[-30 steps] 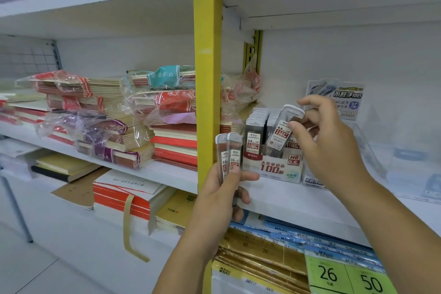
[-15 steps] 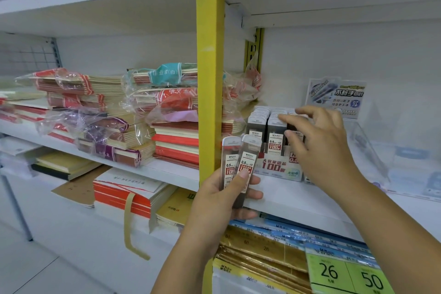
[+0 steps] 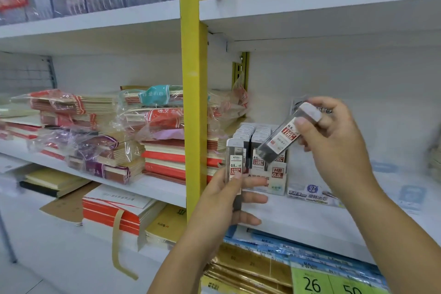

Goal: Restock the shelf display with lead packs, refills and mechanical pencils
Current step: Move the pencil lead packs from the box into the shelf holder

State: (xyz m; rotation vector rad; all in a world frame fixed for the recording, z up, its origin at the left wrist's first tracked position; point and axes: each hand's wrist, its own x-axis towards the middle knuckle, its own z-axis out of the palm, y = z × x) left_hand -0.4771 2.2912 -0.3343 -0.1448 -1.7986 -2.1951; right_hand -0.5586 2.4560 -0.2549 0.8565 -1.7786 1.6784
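My left hand (image 3: 224, 200) holds a clear lead pack (image 3: 235, 164) upright in front of the shelf edge. My right hand (image 3: 334, 141) grips a second lead pack (image 3: 284, 136), tilted with its white cap up to the right, just above the display box (image 3: 274, 181) of lead packs marked HB 0.5. Rows of white-capped packs (image 3: 253, 130) stand in that box on the white shelf (image 3: 298, 217).
A yellow upright post (image 3: 194, 102) stands just left of my left hand. Wrapped notebook stacks (image 3: 157, 131) fill the shelf to the left. Another small product box (image 3: 312, 194) sits right of the display box. Price tags (image 3: 312, 281) and blue packs lie below.
My right hand has left the display box and now holds a lead pack taken from my left hand, which keeps one pack. The view has tilted up a little.
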